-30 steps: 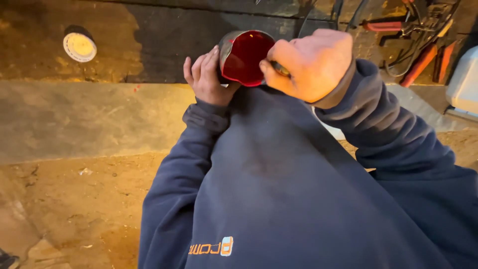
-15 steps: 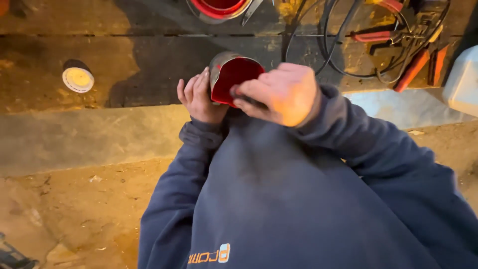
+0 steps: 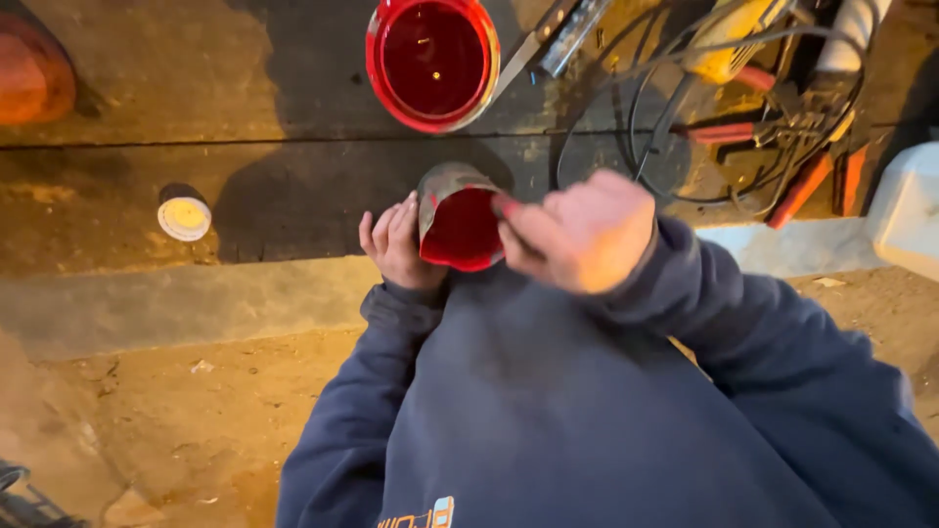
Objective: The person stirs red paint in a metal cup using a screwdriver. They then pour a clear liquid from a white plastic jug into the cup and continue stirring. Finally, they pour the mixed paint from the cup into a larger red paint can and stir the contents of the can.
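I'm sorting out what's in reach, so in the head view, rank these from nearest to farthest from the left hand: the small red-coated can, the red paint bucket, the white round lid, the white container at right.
From the left hand:
1. Small red-coated can, held against it.
2. White round lid, to the left.
3. Red paint bucket, above.
4. White container, far right edge.

Person wears dark navy sweatshirt (image 3: pixel 606 420), heavy fleece-type fabric, fills lower centre + right of head view. Long sleeves both arms. Left sleeve (image 3: pixel 357 420) ends in ribbed cuff (image 3: pixel 401 308), bunched w/ folds at wrist. Right sleeve (image 3: pixel 782 332) wider, creased, cuff edge just behind the knuckles. Small chest logo (image 3: pixel 421 513) at bottom edge, orange lettering + pale square patch, partly cut off by frame. Left hand (image 3: pixel 396 244) bare, no glove. Right hand (image 3: pixel 582 230) bare too, red paint smear on one fingertip (image 3: pixel 509 207). No watch/rings visible.
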